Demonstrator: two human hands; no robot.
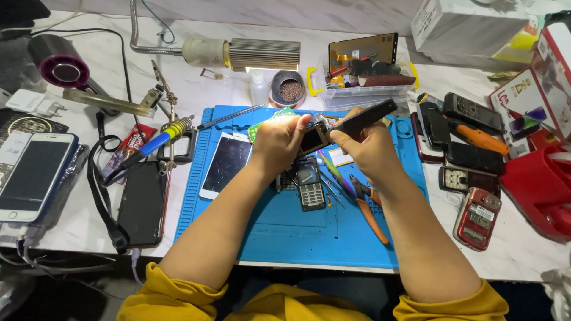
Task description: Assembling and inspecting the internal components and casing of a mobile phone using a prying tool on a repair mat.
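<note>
Head view: left hand [278, 141] and right hand [364, 148] grip a small phone part [311, 139].

A keypad phone [311, 185] lies on the mat [279, 232], pliers [369, 208] right of it, a touchscreen phone [226, 161] left

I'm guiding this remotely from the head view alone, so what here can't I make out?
- Small phone part held by the left hand: fingers cover most of it.
- Tip of the dark tool in the right hand: hidden where it meets the part.
- Keypad phone on the blue mat: keys too small.
- Red case: cut off by the right edge.
</note>
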